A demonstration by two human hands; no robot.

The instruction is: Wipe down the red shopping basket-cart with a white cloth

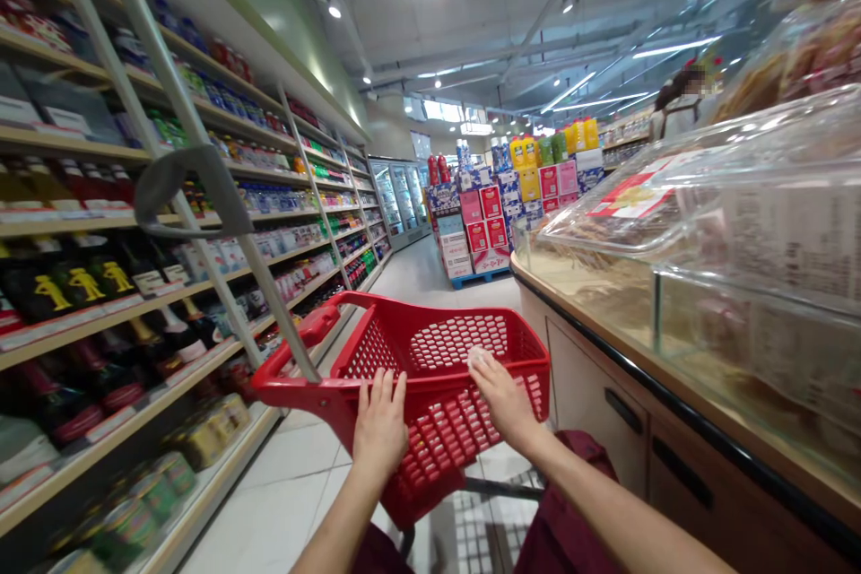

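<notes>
A red plastic shopping trolley basket (323, 390) with perforated sides stands before me, tilted in view. My left hand (382, 423) lies against its near side, fingers stretched and apart, with the fingertips at the rim. Further right, my right hand (501, 395) presses a white wad (477, 357), like a tissue or wipe, on the same rim. Part of the wad is hidden under my fingers. From the basket's left end a metal pull handle (168, 99) with a grey grip (195, 188) rises at a slant. No goods show inside the visible part of the basket.
Shelves of bottles and cans (154, 287) run along the left. A wooden counter (598, 359) with clear plastic food packs (673, 179) closes in on the right. Stacked drink cartons (484, 229) stand ahead on a blue pallet. A person (676, 112) is at the far right.
</notes>
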